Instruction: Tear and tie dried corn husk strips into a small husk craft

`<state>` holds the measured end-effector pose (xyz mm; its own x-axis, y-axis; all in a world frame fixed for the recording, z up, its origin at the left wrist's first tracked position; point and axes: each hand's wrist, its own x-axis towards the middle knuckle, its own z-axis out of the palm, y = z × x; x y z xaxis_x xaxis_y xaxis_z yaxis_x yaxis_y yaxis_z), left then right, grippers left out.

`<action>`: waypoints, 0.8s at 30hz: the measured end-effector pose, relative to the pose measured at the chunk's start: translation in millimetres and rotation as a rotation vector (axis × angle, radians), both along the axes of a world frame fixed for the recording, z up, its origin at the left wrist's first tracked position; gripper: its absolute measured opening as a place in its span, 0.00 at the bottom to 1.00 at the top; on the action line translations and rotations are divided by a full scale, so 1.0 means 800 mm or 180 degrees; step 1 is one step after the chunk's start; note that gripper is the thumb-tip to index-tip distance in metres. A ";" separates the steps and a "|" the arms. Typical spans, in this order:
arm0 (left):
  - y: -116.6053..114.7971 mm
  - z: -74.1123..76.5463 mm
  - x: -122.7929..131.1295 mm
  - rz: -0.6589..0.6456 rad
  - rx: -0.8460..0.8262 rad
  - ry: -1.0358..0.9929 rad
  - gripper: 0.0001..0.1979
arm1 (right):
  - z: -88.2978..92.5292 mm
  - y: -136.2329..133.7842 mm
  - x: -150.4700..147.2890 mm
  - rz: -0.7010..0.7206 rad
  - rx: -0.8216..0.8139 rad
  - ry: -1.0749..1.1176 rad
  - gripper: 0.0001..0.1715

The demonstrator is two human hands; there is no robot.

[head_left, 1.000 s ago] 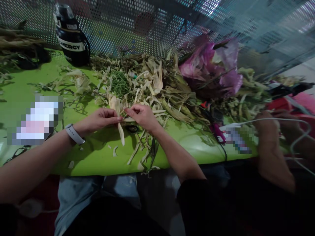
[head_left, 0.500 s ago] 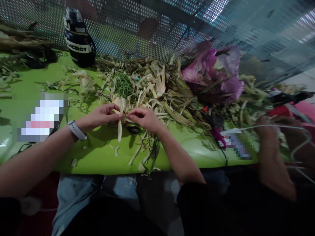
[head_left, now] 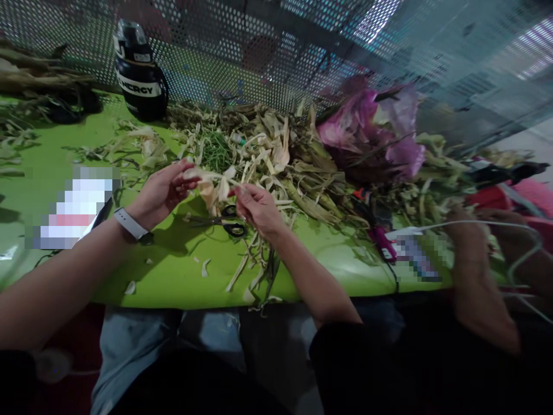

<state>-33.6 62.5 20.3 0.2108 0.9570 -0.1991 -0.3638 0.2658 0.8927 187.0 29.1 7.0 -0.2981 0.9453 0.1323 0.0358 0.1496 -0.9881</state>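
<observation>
A pale dried corn husk strip [head_left: 213, 176] stretches between my two hands, slightly blurred. My left hand [head_left: 163, 193], with a pale watch strap on the wrist, has its fingers curled at the strip's left end. The thumb and fingers of my right hand [head_left: 259, 210] are pinched together at the other end, above the table. Black-handled scissors [head_left: 234, 229] lie just below, blades pointing left, partly behind the right hand. A wider peach-coloured husk piece [head_left: 209, 196] hangs or lies beneath the strip; I cannot tell which.
Dried husks [head_left: 319, 178] are heaped along the back of the green table [head_left: 173, 282], with a green shredded clump [head_left: 215, 151] among them. A dark bottle [head_left: 140, 78], a pink plastic bag [head_left: 371, 135] and a blurred phone [head_left: 75, 207] stand around. At right, another person's hand [head_left: 466, 227] is near a white cable.
My left hand has moved left and up and turned, so the hands are farther apart. The husk, upright before, now runs crosswise between them. The scissors have come into fuller view.
</observation>
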 end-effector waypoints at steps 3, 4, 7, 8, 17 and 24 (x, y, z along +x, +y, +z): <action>-0.001 -0.006 0.004 -0.0161 -0.0269 0.0307 0.08 | -0.004 0.004 -0.004 -0.0382 0.0035 0.0274 0.23; -0.005 -0.009 0.007 -0.0605 -0.0266 0.0495 0.10 | -0.004 0.004 -0.006 -0.0362 0.0009 0.0260 0.23; -0.020 -0.015 0.019 -0.1292 0.0016 0.0560 0.16 | -0.005 -0.001 -0.012 -0.0002 -0.0138 -0.0067 0.25; -0.024 -0.017 0.023 -0.1283 0.0129 0.0509 0.16 | -0.005 -0.003 -0.014 0.0163 -0.0192 -0.0210 0.26; -0.039 -0.011 0.033 -0.0705 0.0660 0.0588 0.17 | -0.016 -0.007 -0.025 0.0548 0.0249 -0.0920 0.27; -0.032 -0.011 0.028 0.0045 0.0702 0.0799 0.14 | -0.016 -0.013 -0.027 -0.0211 0.1395 -0.1889 0.24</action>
